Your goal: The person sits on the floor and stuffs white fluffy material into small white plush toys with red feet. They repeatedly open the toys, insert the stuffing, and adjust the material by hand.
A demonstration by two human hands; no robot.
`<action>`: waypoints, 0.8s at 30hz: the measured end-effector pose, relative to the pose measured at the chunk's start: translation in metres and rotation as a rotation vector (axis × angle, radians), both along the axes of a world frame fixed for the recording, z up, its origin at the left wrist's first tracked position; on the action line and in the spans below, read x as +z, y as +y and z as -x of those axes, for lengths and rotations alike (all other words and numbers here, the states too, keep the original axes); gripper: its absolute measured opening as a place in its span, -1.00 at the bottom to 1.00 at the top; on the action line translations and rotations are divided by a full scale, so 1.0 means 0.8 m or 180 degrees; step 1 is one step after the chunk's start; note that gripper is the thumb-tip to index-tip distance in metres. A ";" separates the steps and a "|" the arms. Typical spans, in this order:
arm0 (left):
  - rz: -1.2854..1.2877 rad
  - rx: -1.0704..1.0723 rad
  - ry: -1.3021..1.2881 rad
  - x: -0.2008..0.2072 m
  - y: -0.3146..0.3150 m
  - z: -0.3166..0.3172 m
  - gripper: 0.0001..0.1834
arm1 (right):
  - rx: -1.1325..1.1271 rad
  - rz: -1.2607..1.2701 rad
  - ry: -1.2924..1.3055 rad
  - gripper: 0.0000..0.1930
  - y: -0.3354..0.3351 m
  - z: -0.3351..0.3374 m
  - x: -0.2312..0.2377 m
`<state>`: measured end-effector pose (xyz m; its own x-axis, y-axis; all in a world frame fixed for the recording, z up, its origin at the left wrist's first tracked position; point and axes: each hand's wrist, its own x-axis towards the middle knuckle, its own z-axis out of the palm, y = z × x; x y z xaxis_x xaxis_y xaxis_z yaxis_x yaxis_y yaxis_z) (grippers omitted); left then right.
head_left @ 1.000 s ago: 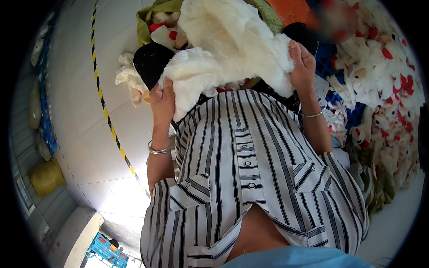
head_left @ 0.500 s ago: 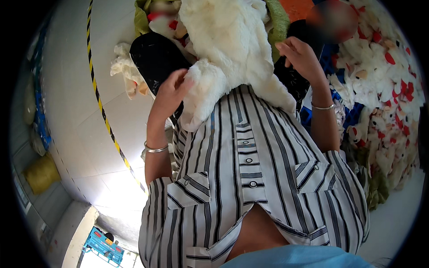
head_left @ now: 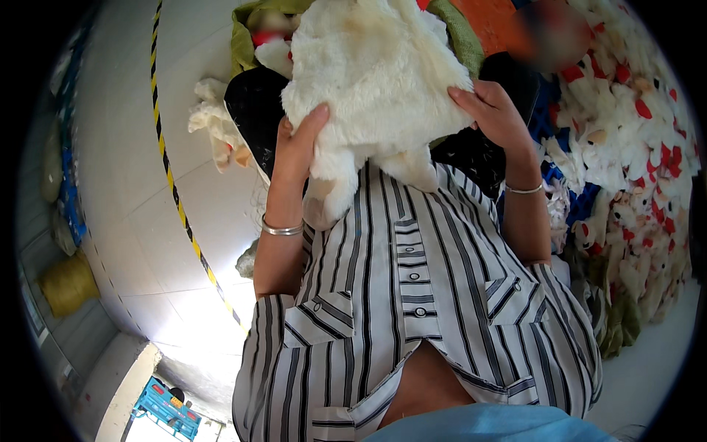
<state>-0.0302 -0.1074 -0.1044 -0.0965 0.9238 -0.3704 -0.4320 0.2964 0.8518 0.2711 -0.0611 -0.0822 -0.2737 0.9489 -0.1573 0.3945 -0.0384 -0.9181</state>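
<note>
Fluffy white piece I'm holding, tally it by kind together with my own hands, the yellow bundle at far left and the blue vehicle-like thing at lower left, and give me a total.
Hands: 2 (left hand, right hand)
Fluffy white piece held between them: 1
Yellow bundle: 1
Blue vehicle-like thing: 1
Total: 5

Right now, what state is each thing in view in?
White plush: limp, held spread
Left hand: closed on the plush's near edge
Right hand: pinching its right edge
Green fabric: partly covered by the plush
Striped shirt: buttoned, collar open
Red-and-white pieces: loose, heaped
</note>
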 end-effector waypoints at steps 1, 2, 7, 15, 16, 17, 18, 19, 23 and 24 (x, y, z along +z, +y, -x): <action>-0.0191 -0.0051 0.0026 0.010 -0.003 0.003 -0.64 | 0.0169 0.0238 0.0100 -0.66 0.005 -0.005 0.017; -0.0393 -0.0388 -0.0189 0.021 -0.012 0.004 -0.62 | 0.0184 0.0414 0.0130 -0.60 0.017 -0.014 0.022; -0.1062 -0.2671 -0.0228 0.077 -0.041 0.010 -0.60 | 0.0623 0.0965 -0.0964 -0.36 -0.010 0.072 0.066; -0.1297 -0.2284 0.0242 0.060 -0.002 0.038 -0.58 | -0.1237 -0.0330 -0.0001 -0.47 0.078 -0.099 0.093; -0.1470 -0.2268 0.0315 0.049 0.005 0.045 -0.63 | -0.1620 -0.0688 0.0824 -0.47 0.077 -0.135 0.114; -0.1374 -0.2240 0.0282 0.043 0.003 0.051 -0.59 | -0.1826 -0.1092 0.1648 -0.48 0.079 -0.168 0.132; -0.1271 -0.2218 0.0271 0.039 0.000 0.056 -0.55 | -0.1982 -0.1345 0.1629 -0.51 0.085 -0.188 0.144; -0.1189 -0.2200 0.0246 0.033 0.000 0.059 -0.51 | -0.2136 -0.1621 0.1595 -0.54 0.090 -0.202 0.157; -0.0994 -0.2165 0.0175 0.033 -0.014 0.037 -0.63 | -0.1648 -0.1995 0.1174 -0.62 0.097 -0.224 0.114; -0.0995 -0.2226 0.0106 0.032 -0.011 0.033 -0.76 | -0.1331 -0.1536 0.0478 -0.60 0.086 -0.158 0.092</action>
